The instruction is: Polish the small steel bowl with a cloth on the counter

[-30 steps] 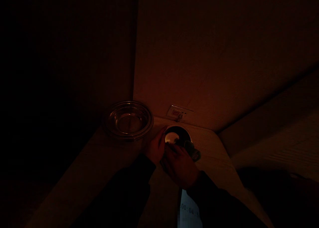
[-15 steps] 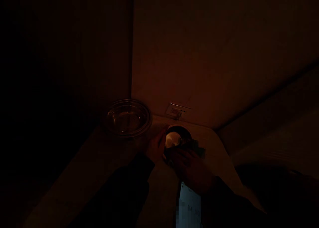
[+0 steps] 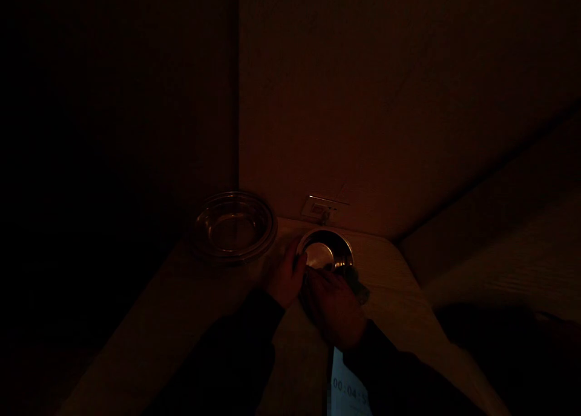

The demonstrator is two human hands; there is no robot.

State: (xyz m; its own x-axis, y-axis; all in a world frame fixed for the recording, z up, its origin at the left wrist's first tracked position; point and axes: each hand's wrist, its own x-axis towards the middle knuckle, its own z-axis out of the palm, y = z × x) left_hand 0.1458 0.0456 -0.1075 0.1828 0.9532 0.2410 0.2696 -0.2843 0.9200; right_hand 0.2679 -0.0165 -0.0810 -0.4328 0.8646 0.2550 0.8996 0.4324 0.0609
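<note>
In dim reddish light, a round metal bowl (image 3: 344,246) sits on the table with its shiny inside facing up. My left hand (image 3: 285,278) grips its left side, the thumb at the rim and the fingers hidden outside it. My right hand (image 3: 334,304) lies over the near rim, its fingers pressed together on a dark green cloth (image 3: 358,287) that sticks out on the right. Its fingertips are too dark to make out clearly.
Stacked, wide metal bowls (image 3: 233,255) stand at the back left of the wooden table (image 3: 390,283). A wall socket (image 3: 324,208) is behind the small bowl. A lit phone (image 3: 347,386) showing a timer lies at the near edge, partly under my right forearm.
My right hand has shifted left along the near rim with the cloth, so more of the bowl's inside shows. My left hand stays at the left side. The view has tilted slightly.
</note>
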